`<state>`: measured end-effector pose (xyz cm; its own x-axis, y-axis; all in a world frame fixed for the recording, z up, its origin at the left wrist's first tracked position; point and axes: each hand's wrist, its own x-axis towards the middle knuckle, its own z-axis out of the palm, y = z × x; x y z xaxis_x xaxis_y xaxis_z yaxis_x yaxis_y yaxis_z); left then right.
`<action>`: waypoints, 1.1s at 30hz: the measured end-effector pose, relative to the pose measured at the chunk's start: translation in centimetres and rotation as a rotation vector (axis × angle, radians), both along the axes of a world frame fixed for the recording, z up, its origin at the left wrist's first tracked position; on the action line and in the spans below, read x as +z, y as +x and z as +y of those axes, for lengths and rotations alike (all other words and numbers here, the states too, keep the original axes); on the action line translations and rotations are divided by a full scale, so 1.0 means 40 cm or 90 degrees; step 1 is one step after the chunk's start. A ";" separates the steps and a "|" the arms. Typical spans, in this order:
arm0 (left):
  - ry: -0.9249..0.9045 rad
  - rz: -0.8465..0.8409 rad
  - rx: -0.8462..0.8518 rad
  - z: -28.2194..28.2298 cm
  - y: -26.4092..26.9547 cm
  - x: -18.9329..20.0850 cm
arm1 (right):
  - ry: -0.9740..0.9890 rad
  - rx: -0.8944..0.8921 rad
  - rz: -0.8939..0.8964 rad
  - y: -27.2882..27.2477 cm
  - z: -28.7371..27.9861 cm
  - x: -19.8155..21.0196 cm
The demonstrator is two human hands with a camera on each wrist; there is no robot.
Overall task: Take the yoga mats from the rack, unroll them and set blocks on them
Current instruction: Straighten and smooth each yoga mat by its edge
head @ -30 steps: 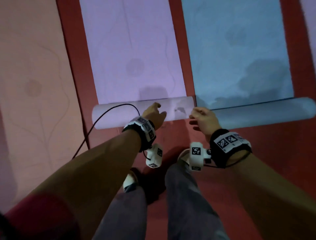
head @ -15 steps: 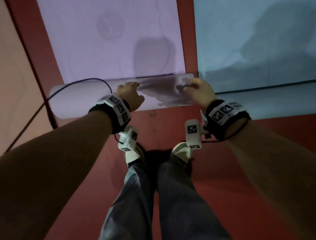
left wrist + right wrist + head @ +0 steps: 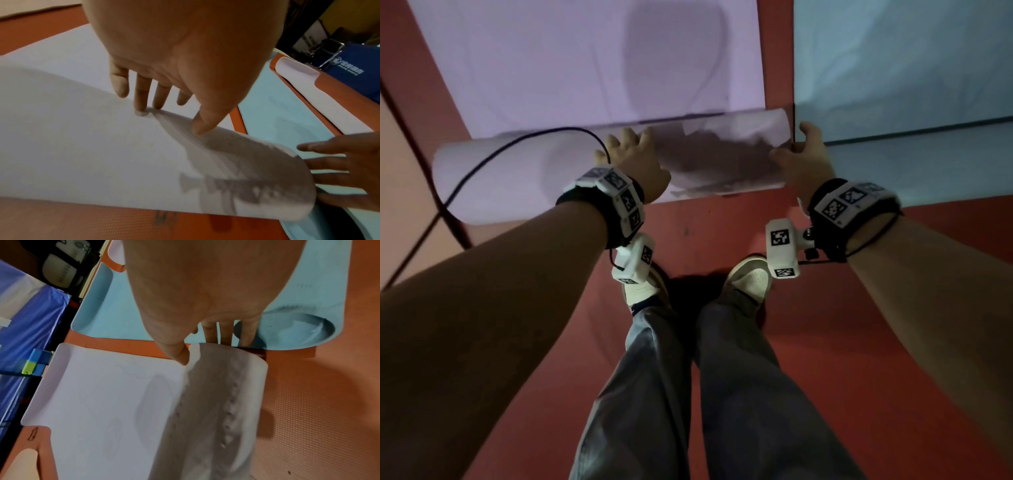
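Note:
A lilac yoga mat (image 3: 551,68) lies part unrolled on the red floor, and its rolled end (image 3: 517,181) is just ahead of my feet. My left hand (image 3: 633,161) presses on top of the roll (image 3: 92,154) with straight fingers (image 3: 141,97) and the thumb touching it. My right hand (image 3: 804,161) is at the roll's right end (image 3: 222,394), thumb (image 3: 179,353) on the mat and fingers straight against the end face. A light blue mat (image 3: 911,68) lies to the right, its own end still rolled (image 3: 298,331). Blue and green blocks (image 3: 38,361) sit past the lilac mat's far end.
A peach mat (image 3: 400,171) lies on the left. A black cable (image 3: 517,144) runs from my left wrist over the lilac roll and off to the left. My two shoes (image 3: 750,281) stand on the red floor (image 3: 859,342) close behind the roll.
Both hands have moved forward from the roll's near side onto it, the right one to its right end. My head has dropped closer, and the roll now lies nearer my feet.

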<state>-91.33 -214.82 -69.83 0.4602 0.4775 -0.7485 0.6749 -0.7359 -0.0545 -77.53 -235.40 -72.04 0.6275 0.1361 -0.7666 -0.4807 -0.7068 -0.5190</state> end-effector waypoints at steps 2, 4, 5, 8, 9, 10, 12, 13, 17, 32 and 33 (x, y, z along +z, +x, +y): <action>-0.014 0.020 0.002 -0.010 -0.017 0.001 | -0.003 -0.023 -0.003 -0.002 0.004 -0.006; -0.025 0.037 -0.015 -0.022 -0.041 0.007 | -0.009 -0.040 -0.006 -0.008 0.006 -0.007; -0.030 0.049 -0.032 -0.027 -0.050 0.010 | -0.010 -0.051 -0.012 -0.012 0.006 -0.004; -0.024 0.095 -0.099 -0.048 -0.087 0.027 | -0.005 -0.076 0.006 -0.031 -0.009 0.003; -0.018 0.094 -0.119 -0.051 -0.102 0.031 | 0.000 -0.079 0.020 -0.042 -0.012 0.015; -0.022 0.088 -0.135 -0.053 -0.115 0.028 | 0.002 -0.085 0.031 -0.053 -0.021 0.019; -0.068 0.090 -0.145 -0.050 -0.138 0.024 | 0.013 -0.094 0.046 -0.073 -0.050 0.010; -0.099 0.096 -0.133 -0.049 -0.148 0.023 | 0.026 -0.095 0.056 -0.083 -0.060 0.016; -0.157 0.072 -0.073 -0.076 -0.181 0.034 | 0.010 -0.069 0.064 -0.124 -0.109 0.032; -0.034 0.035 0.047 -0.316 -0.348 -0.017 | -0.043 0.249 0.071 -0.182 -0.219 0.008; -0.045 0.046 0.059 -0.337 -0.355 -0.021 | -0.058 0.260 0.074 -0.187 -0.230 -0.007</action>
